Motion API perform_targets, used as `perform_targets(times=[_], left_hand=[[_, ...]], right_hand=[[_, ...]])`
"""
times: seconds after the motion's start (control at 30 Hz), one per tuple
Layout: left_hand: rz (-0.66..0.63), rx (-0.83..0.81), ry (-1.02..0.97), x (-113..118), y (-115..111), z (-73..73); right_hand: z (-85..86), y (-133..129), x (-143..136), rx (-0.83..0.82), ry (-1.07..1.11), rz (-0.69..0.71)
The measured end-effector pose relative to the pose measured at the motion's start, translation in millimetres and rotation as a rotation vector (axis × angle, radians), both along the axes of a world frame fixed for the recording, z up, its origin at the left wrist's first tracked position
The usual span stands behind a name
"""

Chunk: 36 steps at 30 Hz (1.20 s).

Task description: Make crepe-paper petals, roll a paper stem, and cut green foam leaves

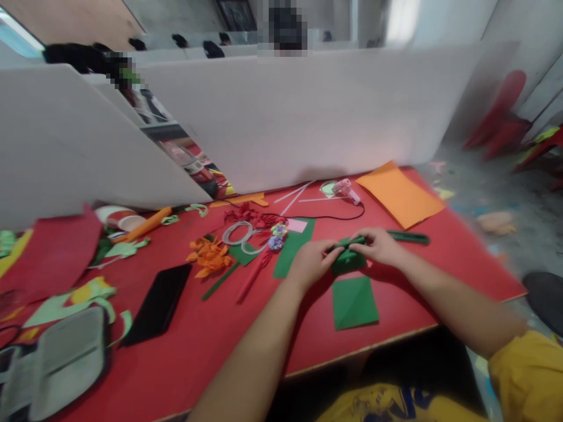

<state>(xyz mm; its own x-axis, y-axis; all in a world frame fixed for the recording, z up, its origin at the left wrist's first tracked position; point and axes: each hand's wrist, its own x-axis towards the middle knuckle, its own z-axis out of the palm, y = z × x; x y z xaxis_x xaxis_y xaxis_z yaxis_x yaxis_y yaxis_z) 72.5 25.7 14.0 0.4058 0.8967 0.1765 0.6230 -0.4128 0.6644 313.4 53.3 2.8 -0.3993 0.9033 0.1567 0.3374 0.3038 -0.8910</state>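
Between both hands a green sheet (348,262) is pinched and bent along its top edge, just above the red table. My left hand (313,261) grips its left end, thumb and fingers pressed together. On its right end my right hand (376,246) pinches the same sheet. A flat green square (355,303) lies on the table below the hands. Left of them rests a longer green piece (294,249) with a pink slip (296,225) on it. A green cutter (409,237) lies just beyond my right hand.
A pink glue gun (347,191) with a black cord and an orange sheet (400,193) lie toward the back. Orange cut pieces (209,256), a black tablet-like slab (158,303) and a grey case (70,363) occupy the left. White partitions (308,111) border the red table (255,346).
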Motion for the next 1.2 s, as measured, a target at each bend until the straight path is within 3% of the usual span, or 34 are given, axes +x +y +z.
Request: perform_targets(times=[0.13, 0.23, 0.47, 0.93, 1.2], left_hand=[[0.018, -0.106, -0.145, 2, 0, -4.9], [0.054, -0.153, -0.28, 4, 1, -9.7], [0.131, -0.127, -0.305, 9, -1, -11.4], [0.196, -0.15, -0.421, 3, 4, -10.8], [0.076, -0.273, -0.446, 6, 2, -5.1]], right_hand=[[-5.8, 3, -1, -0.194, 0.126, 0.046], [-8.5, 3, -2, -0.226, 0.14, 0.042], [-8.6, -3, -6, -0.046, 0.065, -0.01], [-4.6, 5, 1, 0.018, 0.129, -0.062], [-6.3, 4, 0, 0.207, 0.156, 0.027]])
